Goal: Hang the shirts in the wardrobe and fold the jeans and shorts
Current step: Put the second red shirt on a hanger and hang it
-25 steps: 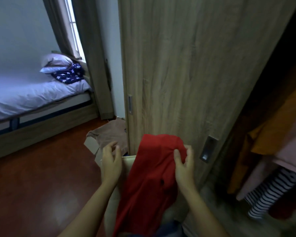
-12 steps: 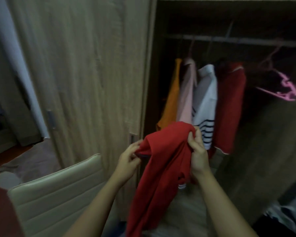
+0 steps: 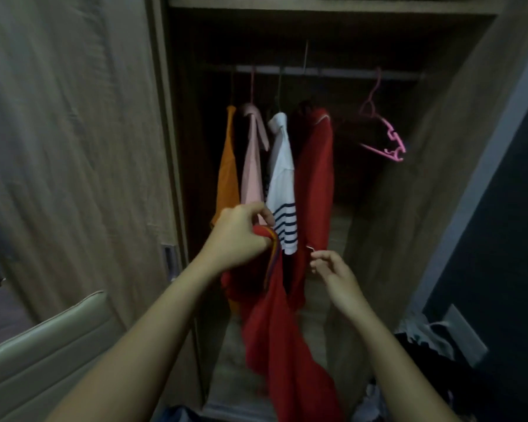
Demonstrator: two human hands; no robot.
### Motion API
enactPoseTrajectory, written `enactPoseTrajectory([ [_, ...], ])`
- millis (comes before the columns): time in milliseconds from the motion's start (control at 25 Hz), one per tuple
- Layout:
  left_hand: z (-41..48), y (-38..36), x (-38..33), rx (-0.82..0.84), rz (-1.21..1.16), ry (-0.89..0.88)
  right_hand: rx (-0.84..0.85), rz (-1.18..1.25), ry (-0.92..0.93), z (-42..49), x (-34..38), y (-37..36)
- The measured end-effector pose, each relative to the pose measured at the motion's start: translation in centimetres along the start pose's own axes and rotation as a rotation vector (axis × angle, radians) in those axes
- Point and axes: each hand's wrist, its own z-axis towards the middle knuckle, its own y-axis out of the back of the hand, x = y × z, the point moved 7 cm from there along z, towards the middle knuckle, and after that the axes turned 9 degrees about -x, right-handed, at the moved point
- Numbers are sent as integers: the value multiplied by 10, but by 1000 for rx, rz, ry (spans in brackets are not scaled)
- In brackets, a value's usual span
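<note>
My left hand (image 3: 238, 236) grips a red shirt (image 3: 281, 336) by its striped collar, and the cloth hangs down in front of the open wardrobe. My right hand (image 3: 333, 269) is to the right of it, fingers loosely apart, holding nothing. On the rail (image 3: 333, 73) hang an orange shirt (image 3: 227, 178), a pink shirt (image 3: 252, 172), a white shirt with navy stripes (image 3: 282, 190) and a red shirt (image 3: 316, 184). An empty pink hanger (image 3: 384, 138) hangs at the right end of the rail.
The wooden sliding door (image 3: 80, 141) stands on the left. A beige padded chair back (image 3: 40, 354) sits at lower left. Crumpled dark and white clothes (image 3: 424, 336) lie at lower right beside the wardrobe's right wall (image 3: 439, 166).
My view has swung from the door to the open wardrobe. My right hand has let go of the red shirt, which now hangs from my left hand alone, raised higher.
</note>
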Motion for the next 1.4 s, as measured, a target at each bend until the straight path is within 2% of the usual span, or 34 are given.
enactPoseTrajectory([
  [120,-5,-28,-18,11,-9,84,66,125,80,-33,13,4],
  [280,-1,-44,-25,50,-103,251,184,102,95,-55,3,5],
  [400,0,-47,-28,66,-314,369,183,-108,163,-56,-11,6],
  [480,4,-43,-31,51,-436,410,60,-276,266,-58,-10,9],
  [600,7,-31,-37,13,-492,423,-376,-420,524,-74,8,29],
  [640,8,-27,-40,4,-521,410,-432,-505,631,-80,13,27],
  [680,8,-22,-43,-7,-555,395,-382,-586,688,-83,13,19],
  [800,12,-11,-46,-39,-625,374,-94,-631,485,-62,-18,5],
  [920,16,3,-30,-112,-575,331,-28,-503,434,-34,-25,22],
  [1000,16,9,-7,-120,-398,239,-28,-413,493,-22,-7,38],
  [1040,13,8,4,-72,-305,207,-59,-433,551,-20,6,47],
  [1160,3,1,25,68,-83,163,-148,-645,680,-12,30,66],
  [1320,11,3,13,31,-49,44,61,-973,585,-10,25,61],
  [1400,9,-3,7,47,-77,39,99,-943,528,-13,19,54],
])
